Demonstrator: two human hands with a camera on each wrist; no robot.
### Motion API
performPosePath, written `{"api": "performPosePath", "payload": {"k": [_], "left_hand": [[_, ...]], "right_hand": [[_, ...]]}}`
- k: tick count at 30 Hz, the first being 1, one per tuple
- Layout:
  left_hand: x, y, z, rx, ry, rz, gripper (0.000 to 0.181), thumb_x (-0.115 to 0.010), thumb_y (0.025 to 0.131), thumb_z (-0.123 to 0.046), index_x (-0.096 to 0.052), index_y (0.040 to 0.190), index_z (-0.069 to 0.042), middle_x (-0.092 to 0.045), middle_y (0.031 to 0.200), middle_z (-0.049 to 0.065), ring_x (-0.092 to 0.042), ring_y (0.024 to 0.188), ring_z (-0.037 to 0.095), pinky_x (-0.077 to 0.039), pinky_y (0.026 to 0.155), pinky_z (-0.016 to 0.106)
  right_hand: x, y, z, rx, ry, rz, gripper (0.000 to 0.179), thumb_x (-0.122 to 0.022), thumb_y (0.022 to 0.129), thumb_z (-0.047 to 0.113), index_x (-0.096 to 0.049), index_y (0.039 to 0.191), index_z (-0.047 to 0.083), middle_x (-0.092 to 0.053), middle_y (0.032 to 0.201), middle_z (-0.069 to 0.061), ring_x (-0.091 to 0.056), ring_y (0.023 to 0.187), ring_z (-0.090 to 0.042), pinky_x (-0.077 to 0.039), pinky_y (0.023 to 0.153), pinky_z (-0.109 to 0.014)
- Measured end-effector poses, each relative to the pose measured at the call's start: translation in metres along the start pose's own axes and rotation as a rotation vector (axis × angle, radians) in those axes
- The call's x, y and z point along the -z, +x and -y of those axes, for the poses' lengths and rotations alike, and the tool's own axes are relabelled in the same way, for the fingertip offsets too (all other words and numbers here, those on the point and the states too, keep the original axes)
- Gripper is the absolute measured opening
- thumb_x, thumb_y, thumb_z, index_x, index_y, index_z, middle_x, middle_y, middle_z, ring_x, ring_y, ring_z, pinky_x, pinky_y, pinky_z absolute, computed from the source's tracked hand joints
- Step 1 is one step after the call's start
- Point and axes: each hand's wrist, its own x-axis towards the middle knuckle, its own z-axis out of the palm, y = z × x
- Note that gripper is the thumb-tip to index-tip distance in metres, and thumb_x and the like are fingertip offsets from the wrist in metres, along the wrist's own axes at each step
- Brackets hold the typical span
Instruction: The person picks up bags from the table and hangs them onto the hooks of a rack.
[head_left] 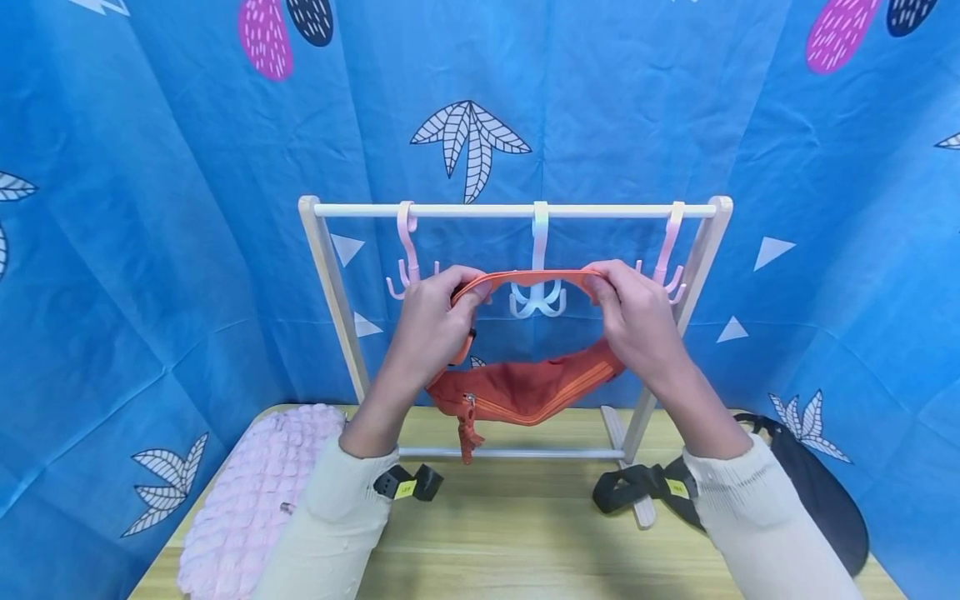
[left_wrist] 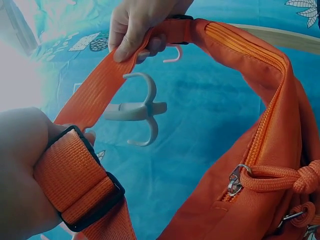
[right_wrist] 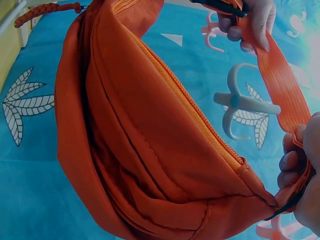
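Observation:
An orange waist bag (head_left: 525, 385) with a zipper and a braided pull hangs by its strap (head_left: 536, 277) between both hands. My left hand (head_left: 435, 321) pinches the strap at its left side, close to a black buckle (left_wrist: 95, 185). On the other side my right hand (head_left: 637, 321) grips the strap between thumb and fingers. Behind the strap's middle hangs a pale blue-white multi-prong hook (head_left: 538, 300), seen through the loop in the head view. Whether strap and hook touch cannot be told there; the wrist views show the hook inside the loop.
A wooden rack (head_left: 517, 211) carries pink hooks at left (head_left: 407, 250) and right (head_left: 670, 250). On the wooden table (head_left: 480, 542) lie a pink quilted bag (head_left: 262, 492) at left and a black bag (head_left: 813, 492) at right. Blue patterned cloth (head_left: 600, 125) surrounds the table.

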Motion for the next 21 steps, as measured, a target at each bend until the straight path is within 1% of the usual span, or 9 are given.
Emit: {"api": "performPosePath", "payload": {"k": [2, 5, 8, 11, 15, 18, 21], "left_hand": [[-0.0008, 0.0005, 0.0, 0.014, -0.005, 0.004, 0.02, -0.066, 0.102, -0.018, -0.074, 0.117, -0.006, -0.072, 0.091, 0.01, -0.057, 0.063, 0.023, -0.052, 0.055, 0.029], [-0.0014, 0.0008, -0.0001, 0.037, -0.003, 0.005, 0.021, -0.065, 0.103, -0.018, -0.073, 0.118, -0.006, -0.071, 0.091, 0.011, -0.057, 0.065, 0.023, -0.053, 0.057, 0.03], [-0.0027, 0.001, 0.0021, 0.066, 0.001, 0.012, 0.022, -0.064, 0.104, -0.019, -0.073, 0.119, -0.006, -0.07, 0.09, 0.011, -0.059, 0.066, 0.023, -0.054, 0.06, 0.029], [-0.004, 0.001, 0.004, 0.086, 0.008, 0.022, 0.022, -0.062, 0.104, -0.019, -0.072, 0.12, -0.007, -0.07, 0.09, 0.012, -0.059, 0.066, 0.023, -0.053, 0.061, 0.03], [-0.0057, 0.0007, 0.0057, 0.098, 0.006, 0.034, 0.023, -0.061, 0.105, -0.019, -0.071, 0.12, -0.006, -0.07, 0.09, 0.012, -0.059, 0.066, 0.023, -0.052, 0.06, 0.029], [-0.007, 0.0, 0.0071, 0.111, 0.0, 0.045, 0.022, -0.061, 0.105, -0.019, -0.071, 0.12, -0.007, -0.068, 0.088, 0.011, -0.058, 0.065, 0.023, -0.053, 0.059, 0.029], [-0.0086, -0.0002, 0.0096, 0.125, -0.002, 0.057, 0.022, -0.06, 0.105, -0.02, -0.071, 0.12, -0.007, -0.067, 0.085, 0.012, -0.058, 0.065, 0.023, -0.052, 0.059, 0.029]], "right_hand": [[-0.0006, 0.0005, -0.0007, -0.018, 0.008, 0.011, 0.017, -0.063, 0.102, 0.008, -0.071, 0.115, 0.0, -0.069, 0.086, -0.015, -0.061, 0.075, -0.023, -0.051, 0.076, -0.02], [-0.0012, 0.0014, -0.0014, -0.038, 0.015, 0.03, 0.017, -0.063, 0.102, 0.008, -0.071, 0.115, 0.0, -0.07, 0.086, -0.015, -0.061, 0.074, -0.022, -0.055, 0.077, -0.027], [-0.0019, 0.0021, -0.002, -0.055, 0.021, 0.057, 0.017, -0.063, 0.102, 0.009, -0.071, 0.115, 0.001, -0.07, 0.087, -0.014, -0.06, 0.072, -0.021, -0.055, 0.076, -0.026], [-0.0024, 0.002, -0.003, -0.09, 0.032, 0.088, 0.019, -0.063, 0.103, 0.011, -0.071, 0.116, 0.001, -0.072, 0.09, -0.015, -0.058, 0.07, -0.02, -0.052, 0.074, -0.019], [-0.0033, 0.001, -0.0053, -0.134, 0.05, 0.128, 0.02, -0.062, 0.103, 0.013, -0.071, 0.118, 0.001, -0.074, 0.094, -0.016, -0.057, 0.07, -0.02, -0.051, 0.072, -0.018], [-0.003, -0.0002, -0.0064, -0.146, 0.053, 0.159, 0.021, -0.061, 0.104, 0.014, -0.07, 0.117, 0.001, -0.071, 0.088, -0.015, -0.054, 0.067, -0.019, -0.05, 0.067, -0.021], [-0.0027, -0.0013, -0.0078, -0.171, 0.061, 0.205, 0.022, -0.06, 0.105, 0.017, -0.07, 0.117, 0.002, -0.065, 0.08, -0.013, -0.05, 0.064, -0.018, -0.048, 0.063, -0.022]]}}
